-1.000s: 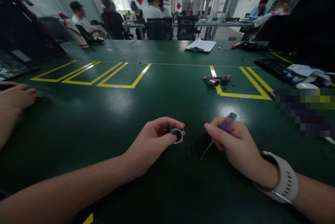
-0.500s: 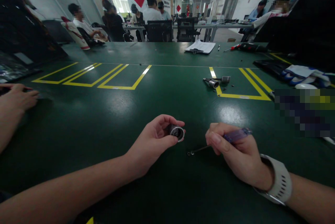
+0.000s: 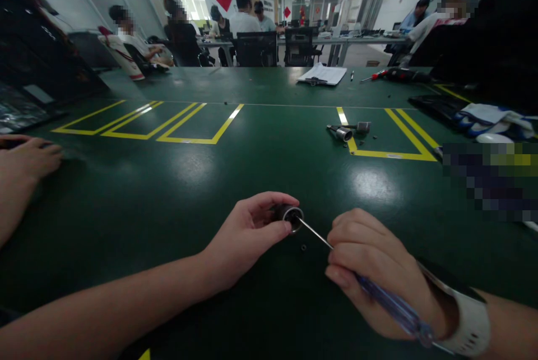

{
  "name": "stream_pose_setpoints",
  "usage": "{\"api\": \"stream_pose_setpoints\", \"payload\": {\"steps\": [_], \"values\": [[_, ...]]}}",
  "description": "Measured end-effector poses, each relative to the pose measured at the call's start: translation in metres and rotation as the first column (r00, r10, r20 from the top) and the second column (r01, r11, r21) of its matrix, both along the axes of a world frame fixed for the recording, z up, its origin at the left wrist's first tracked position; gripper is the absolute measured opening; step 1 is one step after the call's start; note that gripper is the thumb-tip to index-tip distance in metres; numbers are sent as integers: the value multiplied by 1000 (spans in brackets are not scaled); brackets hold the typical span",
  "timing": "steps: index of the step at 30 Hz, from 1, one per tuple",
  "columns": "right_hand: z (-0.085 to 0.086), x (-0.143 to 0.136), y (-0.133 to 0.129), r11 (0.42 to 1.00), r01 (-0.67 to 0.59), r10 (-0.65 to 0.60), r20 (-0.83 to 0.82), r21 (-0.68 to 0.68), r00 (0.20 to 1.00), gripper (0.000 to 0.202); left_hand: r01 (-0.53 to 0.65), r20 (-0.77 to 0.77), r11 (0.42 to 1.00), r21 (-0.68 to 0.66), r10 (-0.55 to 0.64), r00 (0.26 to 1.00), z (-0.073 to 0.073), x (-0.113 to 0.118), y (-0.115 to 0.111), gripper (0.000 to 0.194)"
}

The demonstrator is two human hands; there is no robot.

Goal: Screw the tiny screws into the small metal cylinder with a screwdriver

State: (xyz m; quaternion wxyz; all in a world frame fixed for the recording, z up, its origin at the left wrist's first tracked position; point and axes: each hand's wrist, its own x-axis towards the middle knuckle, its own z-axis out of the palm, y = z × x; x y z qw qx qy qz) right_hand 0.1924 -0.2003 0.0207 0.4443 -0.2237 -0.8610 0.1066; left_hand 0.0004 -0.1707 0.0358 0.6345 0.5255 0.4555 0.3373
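The left hand (image 3: 247, 231) has its fingers wrapped round a cylinder (image 3: 293, 211), thumb at the near side of the rim and index finger over the top, the open mouth turned toward the right hand (image 3: 378, 270). The right fingers are closed on a screwdriver (image 3: 390, 304); its shaft runs from them across to the left fingers, and its tip is inside the cylinder's mouth, where what it meets is hidden. The handle slants back from the right fingers toward a watch (image 3: 473, 315). Between the two sets of fingers, on the near side of the cylinder, a small ring (image 3: 303, 248) lies on the tabletop (image 3: 218, 180). Beyond the right fingers, two metal parts (image 3: 343, 134) lie together by yellow tape (image 3: 390, 156), and farther out a clipboard (image 3: 325, 74). Well left of the left fingers is a co-worker's hand (image 3: 36, 159).
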Motion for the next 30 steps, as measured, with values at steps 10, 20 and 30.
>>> {"api": "stream_pose_setpoints", "payload": {"steps": [10, 20, 30], "values": [[0, -4, -4, 994, 10, -19, 80, 107, 997, 14, -12, -102, 997, 75, 20, 995, -2, 4, -2, 26], [6, -5, -8, 992, -20, 1, 152, 125, 988, 12, -19, -161, 994, 109, 36, 986, -3, 4, -4, 26], [-5, 0, 13, 583, -175, -270, -392, -794, 880, 27, -90, -16, 996, -1, 90, 996, 3, 0, 6, 30]]}}
